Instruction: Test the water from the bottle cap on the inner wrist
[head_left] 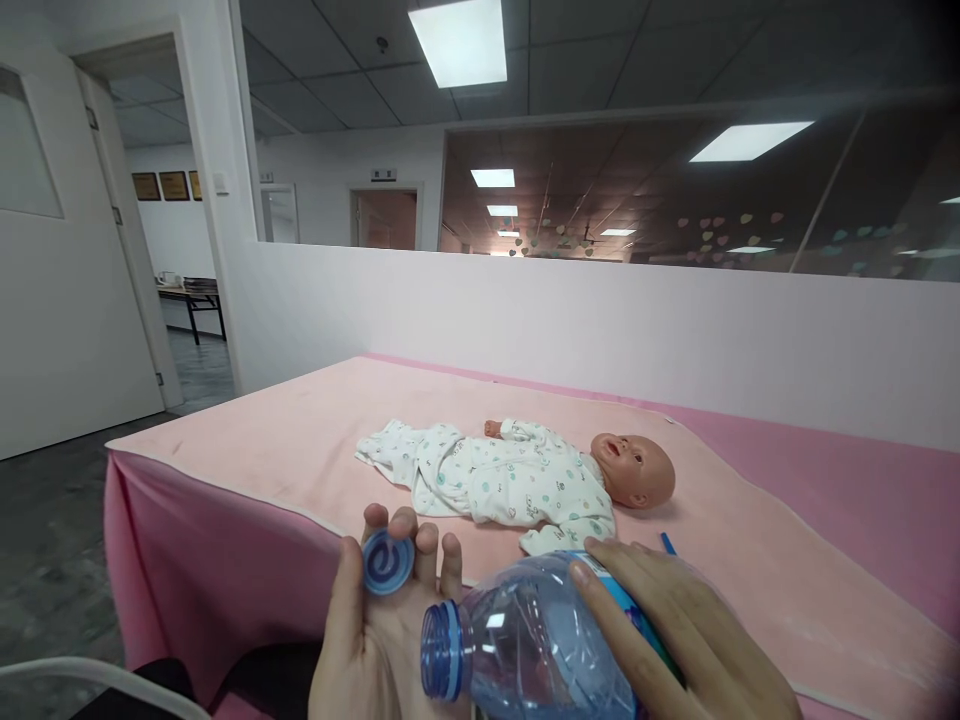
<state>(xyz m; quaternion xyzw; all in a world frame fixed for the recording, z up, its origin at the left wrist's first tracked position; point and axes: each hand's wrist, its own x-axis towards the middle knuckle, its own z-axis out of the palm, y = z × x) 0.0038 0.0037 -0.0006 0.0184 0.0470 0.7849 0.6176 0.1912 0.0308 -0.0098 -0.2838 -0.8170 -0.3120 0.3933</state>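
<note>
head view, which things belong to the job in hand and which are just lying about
Likely in the job:
- clear plastic bottle, uncapped, in the right hand
- blue bottle cap, at the fingers of the left hand

Apparently just lying about:
- baby doll in a printed sleepsuit
- blue object, too hidden to name

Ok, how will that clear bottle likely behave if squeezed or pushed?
The bottle looks thin and creased, so it would probably dent. Its uncapped mouth points sideways with no visible pouring, suggesting it's light. Being round, it may roll if the right hand lets go.
</note>
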